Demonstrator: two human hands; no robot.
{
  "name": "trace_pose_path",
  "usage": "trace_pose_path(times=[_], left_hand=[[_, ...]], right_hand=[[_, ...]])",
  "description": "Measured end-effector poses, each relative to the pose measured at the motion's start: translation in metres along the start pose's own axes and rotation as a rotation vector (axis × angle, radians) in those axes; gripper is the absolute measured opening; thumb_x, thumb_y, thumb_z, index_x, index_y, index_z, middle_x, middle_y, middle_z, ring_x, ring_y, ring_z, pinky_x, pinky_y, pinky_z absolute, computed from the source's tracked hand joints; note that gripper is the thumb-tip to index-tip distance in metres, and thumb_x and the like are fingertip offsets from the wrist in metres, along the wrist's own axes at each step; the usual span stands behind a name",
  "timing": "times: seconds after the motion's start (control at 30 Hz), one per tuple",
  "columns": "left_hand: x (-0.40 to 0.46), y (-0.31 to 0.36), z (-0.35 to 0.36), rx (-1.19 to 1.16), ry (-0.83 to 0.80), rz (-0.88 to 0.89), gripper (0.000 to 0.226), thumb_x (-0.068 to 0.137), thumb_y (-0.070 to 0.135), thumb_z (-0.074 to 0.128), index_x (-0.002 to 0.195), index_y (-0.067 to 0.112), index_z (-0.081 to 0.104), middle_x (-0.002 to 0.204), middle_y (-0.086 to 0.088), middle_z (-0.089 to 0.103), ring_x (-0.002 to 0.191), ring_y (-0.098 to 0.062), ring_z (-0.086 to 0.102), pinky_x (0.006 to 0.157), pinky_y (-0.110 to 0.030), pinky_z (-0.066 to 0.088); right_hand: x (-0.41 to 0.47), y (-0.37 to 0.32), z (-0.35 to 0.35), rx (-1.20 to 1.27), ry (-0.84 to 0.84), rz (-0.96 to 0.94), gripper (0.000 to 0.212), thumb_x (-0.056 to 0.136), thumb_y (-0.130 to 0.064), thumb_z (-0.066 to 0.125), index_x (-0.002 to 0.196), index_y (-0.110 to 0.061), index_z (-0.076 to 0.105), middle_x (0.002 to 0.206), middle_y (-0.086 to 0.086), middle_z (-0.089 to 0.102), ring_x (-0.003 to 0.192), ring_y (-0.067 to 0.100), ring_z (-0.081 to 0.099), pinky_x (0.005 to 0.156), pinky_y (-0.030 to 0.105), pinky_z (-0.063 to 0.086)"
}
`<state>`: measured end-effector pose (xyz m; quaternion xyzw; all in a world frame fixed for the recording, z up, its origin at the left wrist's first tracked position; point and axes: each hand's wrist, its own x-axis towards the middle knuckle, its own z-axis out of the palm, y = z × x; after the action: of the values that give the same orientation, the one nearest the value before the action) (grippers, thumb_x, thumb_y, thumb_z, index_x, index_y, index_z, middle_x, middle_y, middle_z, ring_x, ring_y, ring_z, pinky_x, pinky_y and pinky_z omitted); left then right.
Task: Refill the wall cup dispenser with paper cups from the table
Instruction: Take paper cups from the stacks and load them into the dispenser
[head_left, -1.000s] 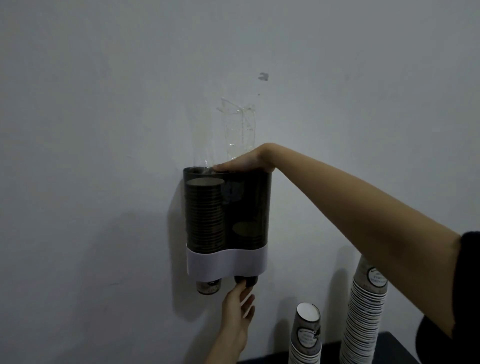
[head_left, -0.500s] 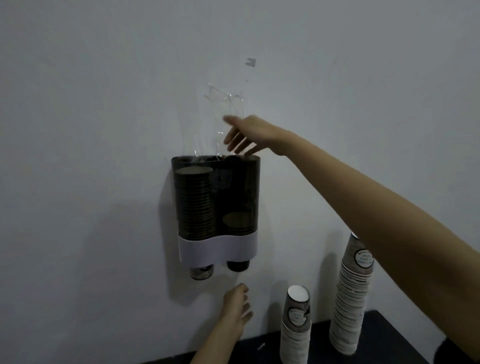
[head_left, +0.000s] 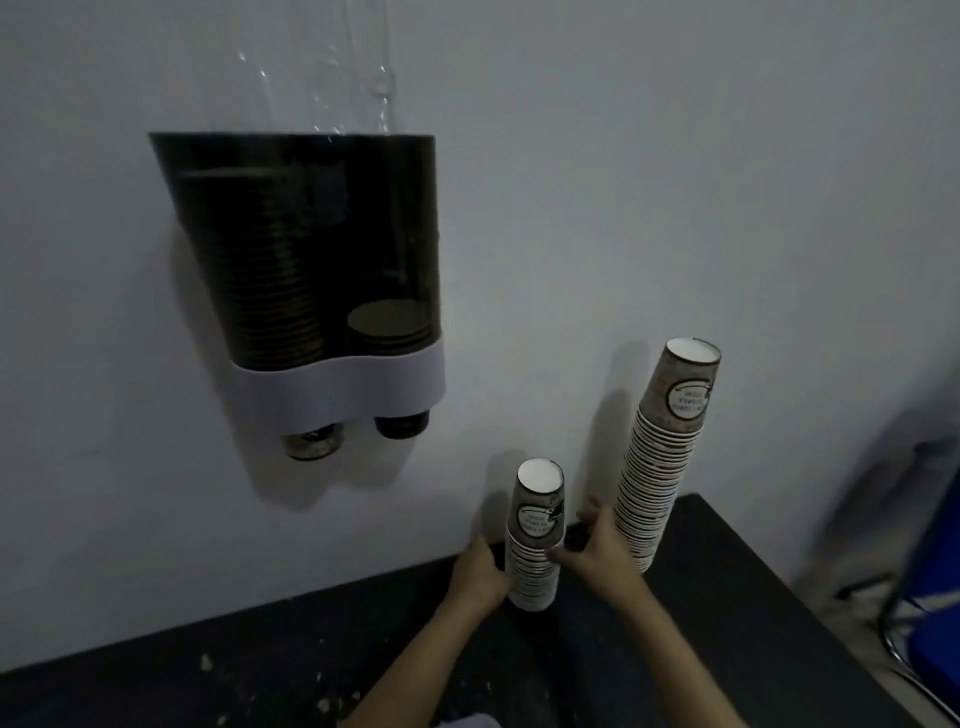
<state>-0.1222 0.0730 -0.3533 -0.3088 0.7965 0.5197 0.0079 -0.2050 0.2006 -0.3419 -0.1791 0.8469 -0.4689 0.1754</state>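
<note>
my left hand and right hand clasp the short ribbed paper cup stack on the dark table.

Two hands clasp a short stack of paper cups on a dark table: left hand, right hand. Taller stack right; wall dispenser upper left.

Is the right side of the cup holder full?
No, nearly empty: the dispenser's right tube holds only a short stack at its bottom.
</note>
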Motion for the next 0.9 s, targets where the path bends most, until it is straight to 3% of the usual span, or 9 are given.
trace_pose_path(times=[0.07,0.13,0.27,0.37,0.47,0.53,0.63,0.77,0.9], left_hand=[[0.019,-0.007,0.015,0.011,0.037,0.008,0.083,0.063,0.033,0.072,0.133,0.002,0.038,0.138,-0.017,0.049,0.126,-0.029,0.047,0.103,-0.038,0.041],[0.029,-0.007,0.026,0.000,0.076,0.005,0.080,0.058,0.032,0.070,0.128,0.004,0.043,0.133,-0.016,0.054,0.123,-0.029,0.051,0.101,-0.036,0.042],[0.037,-0.009,0.039,-0.089,0.147,0.046,0.055,0.071,0.001,0.067,0.123,0.004,0.050,0.126,-0.014,0.059,0.117,-0.024,0.055,0.087,-0.021,0.041],[0.044,-0.017,0.044,-0.133,0.175,0.073,0.054,0.071,-0.003,0.066,0.122,0.004,0.051,0.123,-0.015,0.060,0.113,-0.022,0.056,0.081,-0.019,0.037],[0.042,-0.014,0.043,-0.127,0.164,0.073,0.058,0.071,0.005,0.071,0.125,0.006,0.048,0.124,-0.013,0.059,0.114,-0.022,0.055,0.084,-0.020,0.039],[0.041,-0.010,0.041,-0.076,0.141,0.078,0.070,0.064,0.020,0.077,0.126,0.008,0.047,0.128,-0.013,0.057,0.117,-0.023,0.055,0.093,-0.026,0.043],[0.042,-0.010,0.036,0.004,0.131,0.072,0.099,0.049,0.042,0.075,0.134,0.006,0.039,0.135,-0.015,0.050,0.124,-0.028,0.048,0.102,-0.041,0.042],[0.012,0.014,0.017,-0.036,0.404,0.260,0.056,0.079,0.004,0.062,0.130,0.010,0.040,0.132,-0.009,0.047,0.123,-0.024,0.046,0.101,-0.037,0.044],[-0.032,0.062,-0.005,-0.183,0.602,0.533,0.074,0.076,-0.015,0.048,0.135,0.027,0.033,0.119,0.003,0.042,0.116,-0.015,0.046,0.098,-0.034,0.043]], right_hand=[[0.012,0.015,0.018,0.008,0.005,-0.036,0.110,0.061,-0.017,0.083,0.143,-0.002,0.012,0.140,0.017,0.040,0.129,0.028,0.042,0.105,0.033,0.037],[0.024,0.022,0.030,0.055,-0.001,-0.081,0.114,0.054,-0.024,0.086,0.143,-0.009,0.016,0.136,0.010,0.047,0.126,0.023,0.047,0.104,0.030,0.040],[0.034,0.025,0.039,0.102,0.104,-0.169,0.063,0.056,-0.026,0.086,0.104,-0.037,0.048,0.104,-0.009,0.061,0.100,0.008,0.060,0.080,0.003,0.043],[0.035,0.028,0.037,0.108,0.123,-0.204,0.075,0.051,-0.038,0.086,0.117,-0.030,0.051,0.111,-0.008,0.062,0.104,0.006,0.060,0.089,0.017,0.048],[0.033,0.020,0.032,0.178,0.170,-0.232,0.068,0.054,-0.030,0.087,0.111,-0.030,0.052,0.105,-0.009,0.062,0.097,0.001,0.062,0.078,0.004,0.045],[0.034,0.007,0.025,0.228,0.197,-0.265,0.062,0.054,-0.027,0.087,0.104,-0.036,0.051,0.103,-0.008,0.064,0.092,-0.008,0.062,0.075,0.003,0.046],[0.035,-0.012,0.007,0.284,0.191,-0.300,0.062,0.056,-0.023,0.086,0.107,-0.032,0.051,0.108,-0.004,0.065,0.098,-0.001,0.062,0.083,0.015,0.049],[0.028,-0.034,-0.027,0.265,0.245,-0.356,0.060,0.056,-0.023,0.086,0.105,-0.027,0.051,0.107,-0.001,0.065,0.100,0.012,0.063,0.088,0.031,0.052],[0.009,-0.055,-0.059,-0.098,0.231,-0.351,0.066,0.054,-0.034,0.084,0.108,-0.015,0.051,0.110,0.010,0.062,0.103,0.025,0.059,0.089,0.041,0.050]])
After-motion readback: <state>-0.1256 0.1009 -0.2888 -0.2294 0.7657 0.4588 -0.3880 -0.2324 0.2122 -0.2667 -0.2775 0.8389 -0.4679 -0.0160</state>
